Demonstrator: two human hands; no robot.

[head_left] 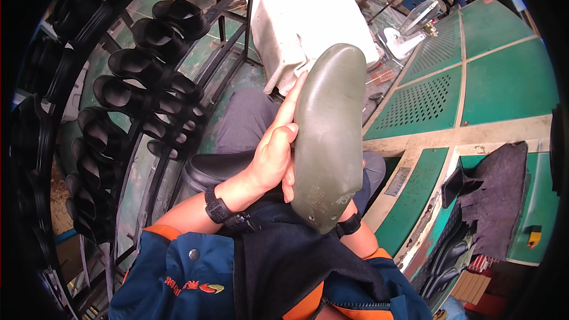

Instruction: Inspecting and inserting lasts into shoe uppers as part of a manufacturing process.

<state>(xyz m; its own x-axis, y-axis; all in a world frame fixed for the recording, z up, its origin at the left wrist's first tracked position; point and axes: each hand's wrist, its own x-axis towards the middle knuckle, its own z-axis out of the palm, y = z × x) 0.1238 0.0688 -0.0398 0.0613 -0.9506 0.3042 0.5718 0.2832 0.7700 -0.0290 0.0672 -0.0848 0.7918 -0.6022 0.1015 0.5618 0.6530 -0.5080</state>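
Note:
An olive-green shoe last [329,136] stands up in front of my chest, toe end pointing away and heel end near me. My left hand [269,163] grips its left side, the index finger stretched along the edge and the thumb bent beside it. My right forearm [360,238] passes behind the heel end, so the last hides my right hand and its fingers. A black shoe [216,167] lies by my left thigh, just past my left wrist.
Black shoes [139,65] fill a metal rack on my left. Ahead stands a large white block-shaped thing [320,18], with a white fan [409,29] farther right. Green panelled machinery [430,95] runs along my right, with a dark cloth [495,198] draped on it.

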